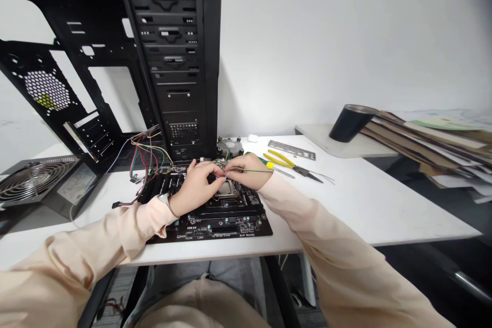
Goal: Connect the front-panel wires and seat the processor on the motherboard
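from my remote seat: thin green wire point(257, 170) lies across the back of the right hand point(248, 172), long axis running roughly side to side, one end reaching out toward the yellow-handled pliers point(282, 161). right hand is the nearer one. its fingers point(230, 171) curl inward and look pinched on the wire, though the grip itself is hidden. left hand point(196, 188) curls in close, fingertips almost meeting the right's; whether it pinches anything, i cannot tell. both hands sit over the cpu socket point(226, 189) of the black motherboard point(230, 230), which lies beneath the palms. coloured cables point(148, 156) trail beyond the left hand.
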